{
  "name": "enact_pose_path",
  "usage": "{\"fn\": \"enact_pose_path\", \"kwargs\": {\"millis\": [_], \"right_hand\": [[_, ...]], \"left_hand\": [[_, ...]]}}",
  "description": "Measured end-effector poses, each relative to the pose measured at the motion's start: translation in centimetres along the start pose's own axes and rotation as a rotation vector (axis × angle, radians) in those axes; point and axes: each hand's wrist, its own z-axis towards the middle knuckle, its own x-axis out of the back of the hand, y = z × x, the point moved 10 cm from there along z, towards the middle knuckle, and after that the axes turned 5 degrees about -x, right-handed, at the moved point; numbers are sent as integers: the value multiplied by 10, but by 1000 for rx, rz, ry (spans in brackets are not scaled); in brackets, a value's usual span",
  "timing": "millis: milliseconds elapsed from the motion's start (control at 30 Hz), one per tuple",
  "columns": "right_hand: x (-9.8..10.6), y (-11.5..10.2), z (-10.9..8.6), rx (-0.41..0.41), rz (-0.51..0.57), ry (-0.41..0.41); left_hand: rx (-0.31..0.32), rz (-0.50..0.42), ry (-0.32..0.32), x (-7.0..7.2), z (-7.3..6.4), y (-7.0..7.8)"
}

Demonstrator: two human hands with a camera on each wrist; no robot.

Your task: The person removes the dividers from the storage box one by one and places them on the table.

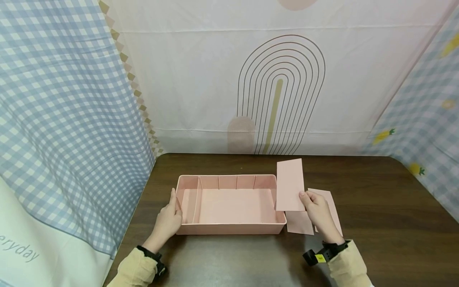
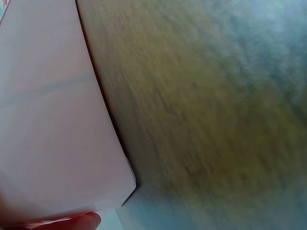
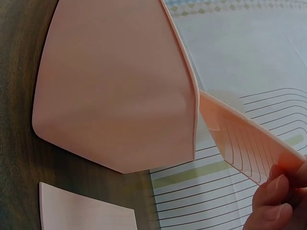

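Two lower panels (image 1: 300, 224) — partly covered, box (image 1: 231, 229) likewise

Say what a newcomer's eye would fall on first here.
Probably the pink box, open at centre on the dark table, with a divider near its left end. Next, the pink panel held up by the right fingers at the box's right end. Behind the table, the arch pattern on the white cloth also stands out.
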Motion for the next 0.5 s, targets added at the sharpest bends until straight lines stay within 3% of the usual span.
{"fn": "enact_pose_path", "kwargs": {"millis": [500], "right_hand": [[9, 6, 1, -36, 0, 6]], "left_hand": [[1, -3, -3, -1, 0, -1]]}}
